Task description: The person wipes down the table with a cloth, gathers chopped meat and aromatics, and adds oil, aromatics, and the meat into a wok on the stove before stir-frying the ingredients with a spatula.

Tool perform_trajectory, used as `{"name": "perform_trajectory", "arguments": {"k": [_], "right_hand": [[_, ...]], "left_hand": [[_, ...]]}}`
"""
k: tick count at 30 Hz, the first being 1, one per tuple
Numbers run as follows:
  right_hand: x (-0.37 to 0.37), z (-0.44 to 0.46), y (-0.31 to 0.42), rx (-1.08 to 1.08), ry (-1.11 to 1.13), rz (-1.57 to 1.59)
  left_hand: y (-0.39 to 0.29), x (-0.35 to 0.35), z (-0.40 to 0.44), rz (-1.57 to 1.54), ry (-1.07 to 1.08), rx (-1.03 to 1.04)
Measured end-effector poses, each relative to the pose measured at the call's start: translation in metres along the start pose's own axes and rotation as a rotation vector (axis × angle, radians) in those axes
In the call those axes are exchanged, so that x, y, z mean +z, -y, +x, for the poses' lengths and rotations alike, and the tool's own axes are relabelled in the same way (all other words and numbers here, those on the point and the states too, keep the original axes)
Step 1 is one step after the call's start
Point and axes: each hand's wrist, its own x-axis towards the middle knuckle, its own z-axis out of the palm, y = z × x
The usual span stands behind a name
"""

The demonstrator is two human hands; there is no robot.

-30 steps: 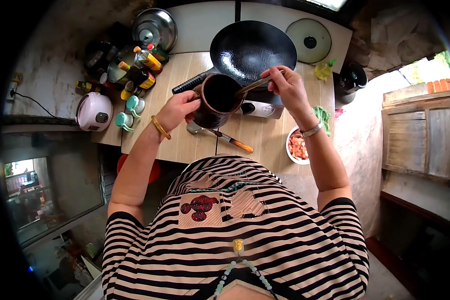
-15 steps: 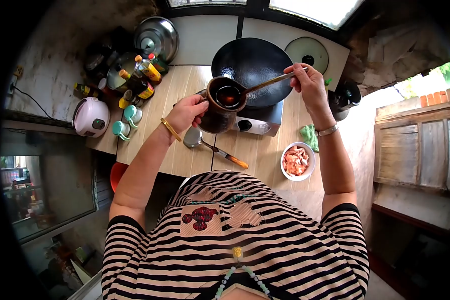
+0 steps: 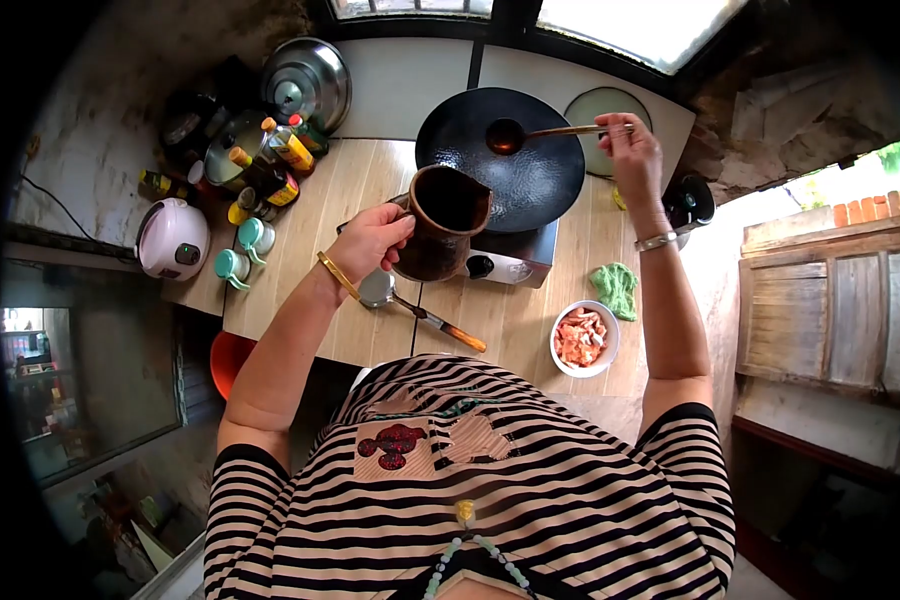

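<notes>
Ladle (image 3: 562, 130), long-handled and stiff-looking, reached over the black wok (image 3: 535, 185), what looked like dark liquid in its bowl; from above, I could not tell whether it touched the metal. The right hand (image 3: 632, 150) pinched the far end of the handle, where a loaded bowl probably felt heavy and apt to roll; a grip nearer the middle would likely have steadied it. The left hand (image 3: 382, 232) clasped the brown jug (image 3: 428, 258) by its side, just in front of the wok. That jug seemed weighty and perhaps breakable, its glossy wall likely slippery, best held in a full wrap.
</notes>
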Motion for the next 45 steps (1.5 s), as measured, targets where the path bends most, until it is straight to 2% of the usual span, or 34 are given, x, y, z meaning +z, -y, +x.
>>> {"name": "perform_trajectory", "arguments": {"k": [6, 9, 12, 16, 18, 20, 24, 26, 28, 32, 36, 40, 42, 44, 45], "right_hand": [[0.02, -0.02, -0.034, -0.33, 0.0, -0.251], [0.013, -0.024, -0.025, -0.388, -0.01, -0.255], [0.006, -0.025, -0.014, -0.56, -0.099, -0.304], [0.004, -0.034, -0.017, -0.563, -0.104, -0.38], [0.012, -0.042, -0.041, -0.415, -0.081, -0.336], [0.02, -0.05, -0.076, -0.052, -0.067, -0.173], [0.008, -0.049, -0.121, 0.452, -0.107, 0.312], [-0.008, -0.045, -0.111, 0.53, -0.114, 0.491], [-0.023, -0.04, -0.089, 0.517, -0.084, 0.513], [-0.042, -0.037, -0.033, 0.349, -0.035, 0.544], [-0.036, -0.049, 0.01, 0.152, 0.129, 0.471], [-0.016, -0.08, 0.047, -0.019, 0.306, 0.126], [-0.005, -0.084, 0.043, -0.307, 0.335, -0.059], [0.003, -0.087, 0.043, -0.331, 0.371, -0.077], [0.005, -0.089, 0.042, -0.225, 0.393, -0.031]], "left_hand": [[-0.002, 0.002, -0.003, -0.004, 0.0, -0.011], [-0.005, 0.003, -0.007, 0.002, 0.001, -0.011], [-0.007, 0.005, -0.009, 0.018, 0.001, -0.002], [-0.009, 0.007, -0.013, 0.047, 0.004, 0.004], [-0.009, 0.009, -0.014, 0.06, 0.001, 0.001], [-0.008, 0.011, -0.013, 0.073, -0.003, -0.005], [-0.007, 0.014, -0.007, 0.096, -0.007, -0.017], [-0.008, 0.015, -0.004, 0.083, 0.006, -0.022], [-0.006, 0.016, 0.001, 0.09, 0.015, -0.026], [-0.01, 0.021, 0.008, 0.141, 0.039, -0.036], [-0.012, 0.03, 0.014, 0.167, 0.015, -0.048], [-0.015, 0.037, 0.013, 0.154, 0.019, -0.043], [-0.017, 0.039, 0.013, 0.166, 0.023, -0.041], [-0.017, 0.042, 0.011, 0.184, 0.028, -0.039], [-0.019, 0.043, 0.009, 0.191, 0.025, -0.045]]}}
